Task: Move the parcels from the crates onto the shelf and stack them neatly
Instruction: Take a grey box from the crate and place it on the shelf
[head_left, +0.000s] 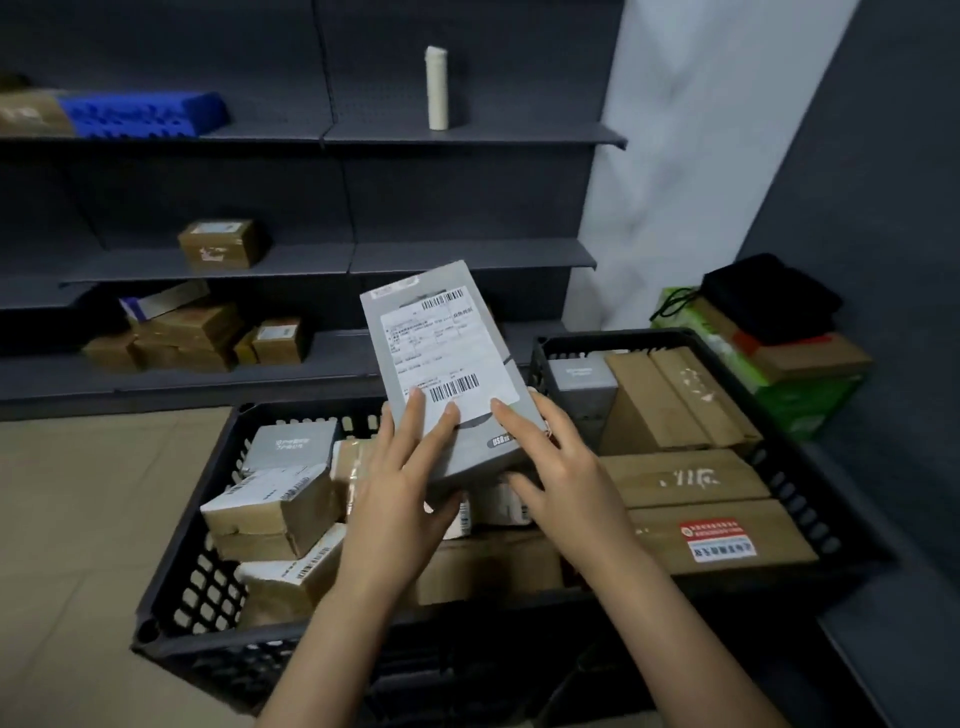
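The parcel in play is a flat grey box (441, 374) with a white shipping label and two barcodes across its face. It is held up tilted, its top leaning left, above the gap between the two crates and in front of the dark shelf (467, 260). On the shelf's top board, far left, lie a blue foam-like block (145, 114) and, further right, an upright white cylinder (437, 88). One brown parcel (223, 244) sits alone on the middle board, and a loose heap of brown parcels (197, 332) rests on the lowest board. Below, the left black crate (208, 587) holds taped brown and grey parcels. The right crate (623, 339) is packed with long brown cartons. Beyond it sits a green box (800, 405) with a black bag (769, 296) on top. The left hand (400, 493) holds the box's lower end, fingers flat on the label and thumb underneath. The right hand (561, 467) holds the lower right corner, forefinger on the face and thumb below. Both forearms reach over the near crate rim.
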